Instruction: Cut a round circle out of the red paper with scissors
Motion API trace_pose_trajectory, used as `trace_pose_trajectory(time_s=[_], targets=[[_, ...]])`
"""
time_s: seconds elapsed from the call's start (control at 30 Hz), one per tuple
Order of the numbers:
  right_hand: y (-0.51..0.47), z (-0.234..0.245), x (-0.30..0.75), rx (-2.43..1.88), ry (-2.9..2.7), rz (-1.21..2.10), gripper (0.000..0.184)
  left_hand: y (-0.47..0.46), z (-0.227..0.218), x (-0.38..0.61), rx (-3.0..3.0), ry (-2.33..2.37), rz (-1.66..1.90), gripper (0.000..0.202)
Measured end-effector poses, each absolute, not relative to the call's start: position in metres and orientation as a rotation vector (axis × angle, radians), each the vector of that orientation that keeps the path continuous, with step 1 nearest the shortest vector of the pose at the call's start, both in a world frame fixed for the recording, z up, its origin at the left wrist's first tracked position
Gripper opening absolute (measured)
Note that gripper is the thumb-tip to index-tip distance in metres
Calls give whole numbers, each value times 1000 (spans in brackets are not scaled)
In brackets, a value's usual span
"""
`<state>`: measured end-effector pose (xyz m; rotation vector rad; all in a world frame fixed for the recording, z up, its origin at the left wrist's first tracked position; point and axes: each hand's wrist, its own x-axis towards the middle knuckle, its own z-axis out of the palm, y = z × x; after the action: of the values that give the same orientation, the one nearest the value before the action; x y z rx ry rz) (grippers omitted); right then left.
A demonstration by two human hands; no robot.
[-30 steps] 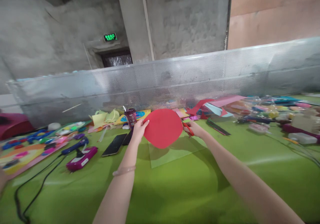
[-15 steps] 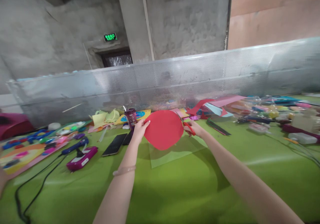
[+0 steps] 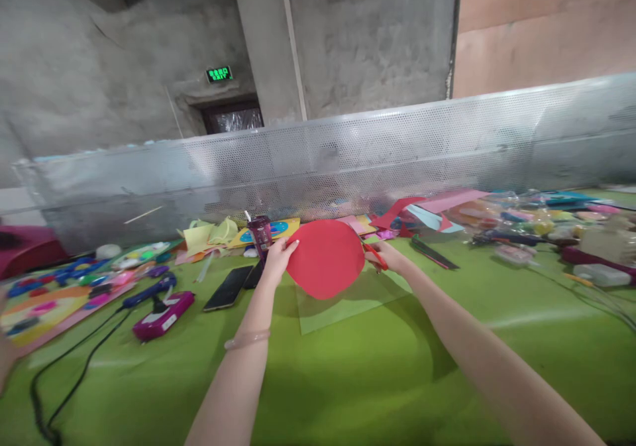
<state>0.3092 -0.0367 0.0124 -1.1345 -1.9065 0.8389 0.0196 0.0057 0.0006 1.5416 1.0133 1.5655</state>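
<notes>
**Scissors Meet a Red Disc Over a Crowded Craft Table**

A person holds a red paper disc [image 3: 325,258] in the air just above a clear plastic sheet [image 3: 348,310] that lies flat on a green tablecloth [image 3: 348,386]. The disc stands nearly upright with its flat face turned toward the camera. It is close to round, so no long axis stands out, though its lower edge narrows a little toward the sheet.

The left hand [image 3: 277,258], with a pale bracelet [image 3: 246,340] on its wrist, pinches the disc's left rim between fingertips and thumb. The right hand [image 3: 393,258] is closed round the red handles of the scissors [image 3: 373,255], at the disc's right rim. Their long axis runs from the handles up and left toward the paper. Whether the blades are open or shut cannot be told. The two hands are apart, one on each side of the disc.

Left of the clear plastic sheet lie a dark phone [image 3: 227,288] and, farther out, a magenta device [image 3: 161,315] with a black cord. Behind the sheet and to its left stands a purple cup [image 3: 260,232] among coloured paper scraps. Beyond the sheet rises a perforated metal barrier [image 3: 348,161].

High above the sheet and to its left, a green lit sign [image 3: 219,74] glows over a doorway, its characters too blurred to read. No brand or label on the table can be read.
</notes>
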Motion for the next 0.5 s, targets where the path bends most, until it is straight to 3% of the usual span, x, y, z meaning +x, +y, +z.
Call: trace_pose_trajectory(time_s=[0.5], targets=[[-31, 11, 313, -1217, -1986, 664, 23, -1, 5, 22, 1473, 1007, 1657, 38]])
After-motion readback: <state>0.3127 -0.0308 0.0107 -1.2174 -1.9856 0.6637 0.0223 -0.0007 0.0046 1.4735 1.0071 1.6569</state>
